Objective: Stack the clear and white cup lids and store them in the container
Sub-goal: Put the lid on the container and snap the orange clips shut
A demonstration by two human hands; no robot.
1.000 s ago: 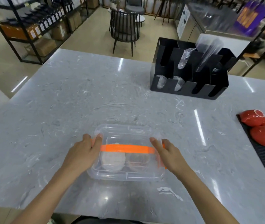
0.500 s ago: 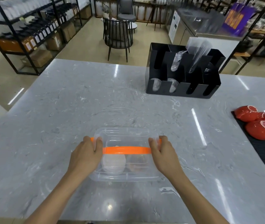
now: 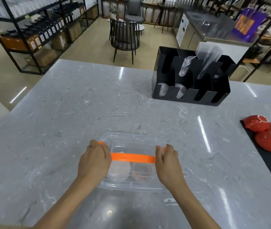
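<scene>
Between both hands' fingers (image 3: 104, 147), curled over its ends, sits the container (image 3: 132, 142).

No text can be read. The purple bag (image 3: 247, 25) on the steel counter at the far right bears large orange letters, too blurred to make out. The red cups (image 3: 270, 138) at the marble counter's right edge carry round white marks, and the dark bottles (image 3: 49, 33) on the left shelving have white labels, all illegible.
</scene>
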